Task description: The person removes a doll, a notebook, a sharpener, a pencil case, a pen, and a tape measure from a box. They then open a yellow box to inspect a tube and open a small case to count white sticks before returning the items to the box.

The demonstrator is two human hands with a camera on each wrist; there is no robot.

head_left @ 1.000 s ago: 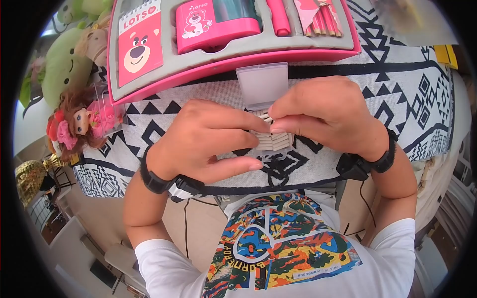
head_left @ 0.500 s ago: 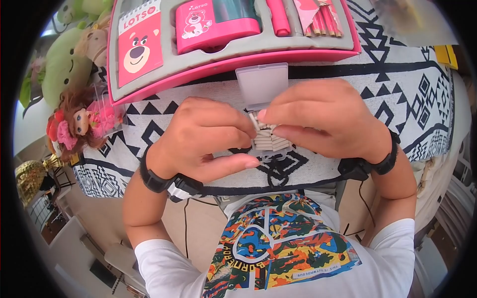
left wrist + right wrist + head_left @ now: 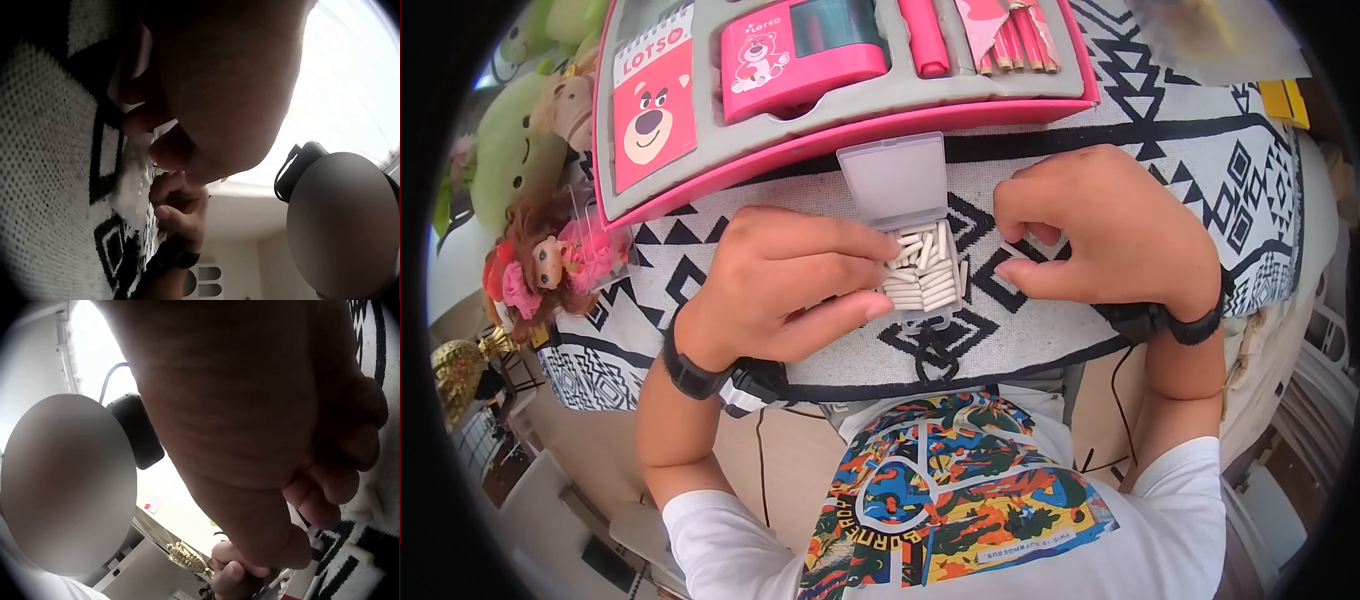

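Observation:
A small clear plastic box (image 3: 945,322) lies on the patterned cloth, its hinged lid (image 3: 893,180) raised at the far side. Short white sticks (image 3: 922,285) fill it, some lined up and others crossing at the upper left. My left hand (image 3: 790,275) reaches in from the left; its fingertips touch the sticks at the box's left side and its thumb lies by the near left edge. To the right of the box hovers my right hand (image 3: 1100,230), fingers loosely curled, thumb and index apart with nothing between them. A loose white stick (image 3: 963,279) lies just outside the box's right wall.
Beyond the box stands a pink stationery set (image 3: 850,145) with a notepad (image 3: 655,110), a pink device (image 3: 800,60) and pencils (image 3: 1020,45). At the left are a doll (image 3: 550,262) and green plush toys (image 3: 520,150). A black cord (image 3: 935,355) lies near the box.
My right hand has left the box and moved right, uncovering the sticks. My left hand stays at the box's left side, fingers now straighter. The head view has shifted slightly.

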